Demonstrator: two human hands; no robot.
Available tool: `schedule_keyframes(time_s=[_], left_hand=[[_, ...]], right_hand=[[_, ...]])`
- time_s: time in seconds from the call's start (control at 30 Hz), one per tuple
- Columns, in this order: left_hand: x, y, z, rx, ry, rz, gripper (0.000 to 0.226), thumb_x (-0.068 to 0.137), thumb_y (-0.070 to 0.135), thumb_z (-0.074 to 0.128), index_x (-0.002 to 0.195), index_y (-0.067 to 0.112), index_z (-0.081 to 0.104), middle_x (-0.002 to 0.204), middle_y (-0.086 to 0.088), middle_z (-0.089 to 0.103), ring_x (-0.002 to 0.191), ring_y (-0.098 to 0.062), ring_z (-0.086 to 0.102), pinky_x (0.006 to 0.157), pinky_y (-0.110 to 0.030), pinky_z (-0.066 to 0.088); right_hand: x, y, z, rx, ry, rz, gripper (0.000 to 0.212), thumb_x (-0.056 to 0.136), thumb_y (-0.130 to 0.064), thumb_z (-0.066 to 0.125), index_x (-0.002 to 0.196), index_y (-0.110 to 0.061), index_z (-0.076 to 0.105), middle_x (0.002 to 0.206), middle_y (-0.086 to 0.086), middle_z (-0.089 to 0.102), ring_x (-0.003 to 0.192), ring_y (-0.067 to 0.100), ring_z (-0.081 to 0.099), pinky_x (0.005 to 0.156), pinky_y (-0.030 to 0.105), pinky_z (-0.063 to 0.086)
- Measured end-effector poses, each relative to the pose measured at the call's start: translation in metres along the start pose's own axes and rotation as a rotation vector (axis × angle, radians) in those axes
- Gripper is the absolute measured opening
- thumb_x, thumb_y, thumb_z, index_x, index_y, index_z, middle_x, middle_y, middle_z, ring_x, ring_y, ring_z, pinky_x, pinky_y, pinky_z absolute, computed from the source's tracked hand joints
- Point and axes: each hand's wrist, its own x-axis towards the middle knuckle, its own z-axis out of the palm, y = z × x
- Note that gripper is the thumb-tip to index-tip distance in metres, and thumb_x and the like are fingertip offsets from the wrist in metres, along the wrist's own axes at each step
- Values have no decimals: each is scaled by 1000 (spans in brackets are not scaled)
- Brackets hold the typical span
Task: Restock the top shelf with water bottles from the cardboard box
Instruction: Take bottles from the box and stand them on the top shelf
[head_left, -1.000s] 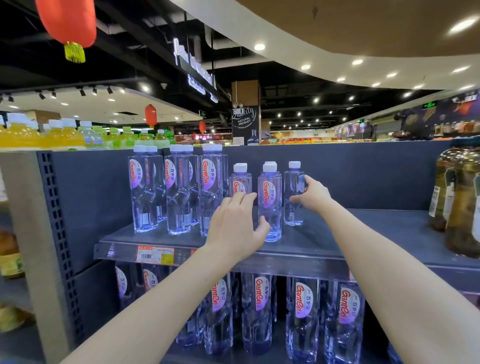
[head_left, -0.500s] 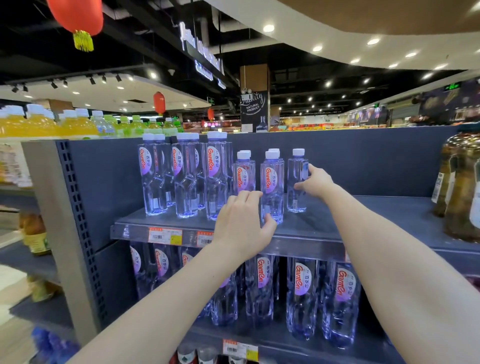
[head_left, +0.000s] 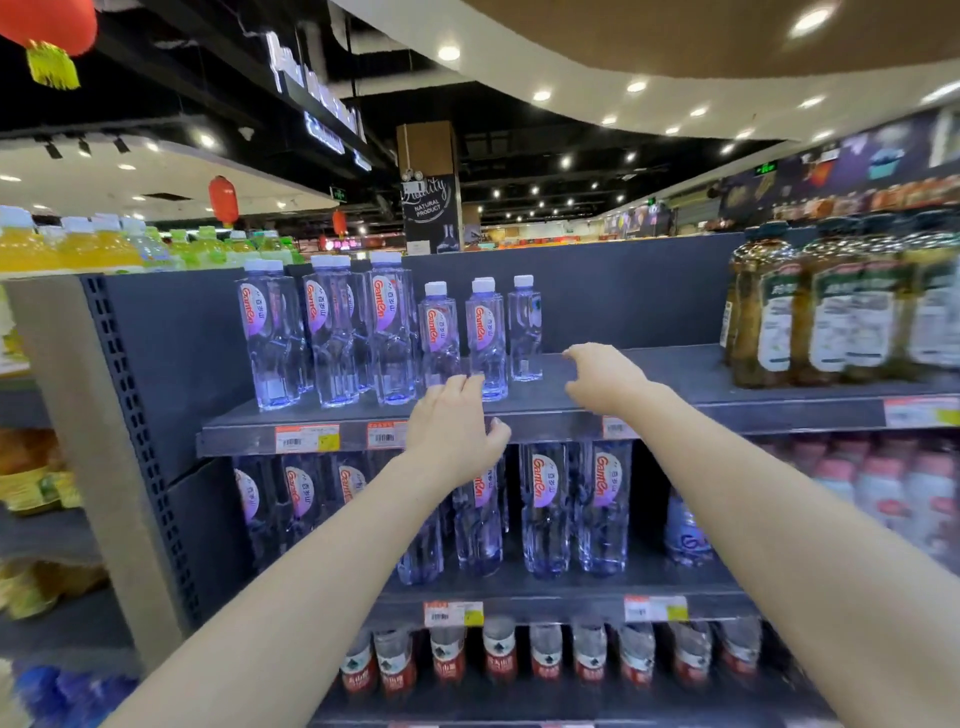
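Pulled back from the clear plastic water bottles (head_left: 487, 340): left hand (head_left: 453, 426) and right hand (head_left: 602, 382), both open, empty. Bottles upright on grey metal top shelf (head_left: 649, 400).

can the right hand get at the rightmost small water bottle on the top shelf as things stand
Probably yes: the right hand is empty, open and just right of the rightmost small bottle, with bare top shelf between them.

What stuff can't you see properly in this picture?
- Cardboard box: nowhere in the head view, outside the frame.
- Right-side bottles: blurred, labels unreadable.
- Price tags: print too small.
- Lower water bottles: partly hidden behind the left hand.
- Right hand: empty, slightly blurred.
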Motion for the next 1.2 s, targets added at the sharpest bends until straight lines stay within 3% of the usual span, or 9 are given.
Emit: schedule_keyframes(time_s=[0.2,0.3,0.43,0.57,0.73,0.93,1.1,1.2], left_hand=[[-68,35,15,-5,-69,148,65,93,45,52,148,13,44,143,-9,52,127,-34,50,106,-41,39],[-106,64,30,-15,-150,202,60,91,44,53,142,12,47,140,-11,54,122,-36,53,103,-41,41],[-141,114,50,-83,-239,251,63,92,45,53,145,12,47,139,-12,56,123,-35,55,100,-42,44],[-173,179,74,-106,-335,312,63,94,46,51,147,12,45,143,-12,53,126,-35,53,102,-42,45],[-208,283,116,-144,-417,365,67,93,46,51,149,10,40,140,-14,53,123,-36,53,94,-43,48],[-256,413,192,-101,-551,407,60,95,48,47,142,11,45,132,-15,56,119,-37,54,89,-43,47],[-306,486,271,-37,-723,359,50,96,49,48,129,12,49,126,-17,56,113,-39,56,84,-44,47],[-330,513,318,-17,-794,321,52,94,46,49,133,11,50,127,-17,57,116,-37,56,91,-43,47]], right_hand=[[-119,16,-3,-105,5,144,40,88,-22,57,127,-14,61,134,9,61,122,34,58,96,42,51],[-188,38,-2,-124,-84,221,52,89,-21,58,140,-14,55,139,8,58,125,32,56,97,40,50],[-265,85,-7,-185,-154,311,37,90,-22,58,125,-11,58,131,12,61,113,34,61,79,35,49],[-334,139,-20,-220,-227,401,50,95,-25,56,143,-16,47,125,8,63,95,29,63,68,36,53],[-415,221,-38,-281,-316,483,50,97,-26,55,145,-17,47,143,8,54,120,32,57,92,45,54],[-509,344,-46,-284,-430,548,37,99,-25,55,134,-15,53,128,8,60,102,30,62,75,39,52],[-571,443,-16,-233,-542,624,43,95,-23,57,137,-12,51,136,11,55,120,33,58,93,43,52],[-592,493,17,-201,-624,648,43,94,-21,56,136,-10,51,136,12,55,124,33,55,98,44,50]])
